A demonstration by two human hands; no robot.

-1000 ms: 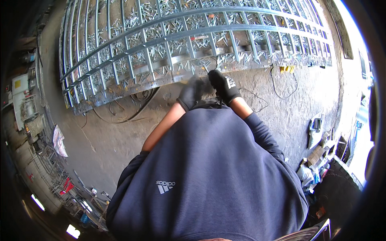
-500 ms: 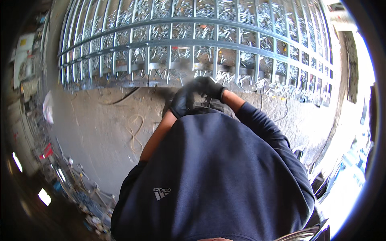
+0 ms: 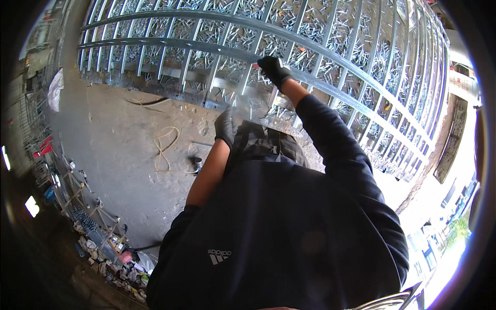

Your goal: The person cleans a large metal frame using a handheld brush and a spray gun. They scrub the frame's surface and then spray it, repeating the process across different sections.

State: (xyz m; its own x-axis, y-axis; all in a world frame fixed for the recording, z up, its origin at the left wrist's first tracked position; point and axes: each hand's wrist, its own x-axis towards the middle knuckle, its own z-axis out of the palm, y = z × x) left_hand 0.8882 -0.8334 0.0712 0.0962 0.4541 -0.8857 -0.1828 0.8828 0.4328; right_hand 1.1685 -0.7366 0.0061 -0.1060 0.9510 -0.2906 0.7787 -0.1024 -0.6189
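Note:
A metal frame [image 3: 222, 49] of long rails and many crossbars stretches across the far side, over a surface strewn with short metal pieces [image 3: 240, 31]. My right hand [image 3: 274, 71], in a dark glove, is at the nearer long rail. Its fingers look closed, but what they hold is hidden. My left hand [image 3: 225, 127], also gloved, is lower and to the left, at the near ends of the crossbars. A greyish blur by its fingers hides their shape and anything in them.
A pale thin cord [image 3: 164, 150] lies looped on the concrete floor at left, with a small round container [image 3: 198, 162] near it. Clutter and rubbish [image 3: 119, 258] run along the lower left. A dark cable [image 3: 150, 102] lies by the frame's near edge.
My hands were together at the frame's near edge and are now apart. The right one has moved farther away onto the rail, while the left is nearer. The view has turned.

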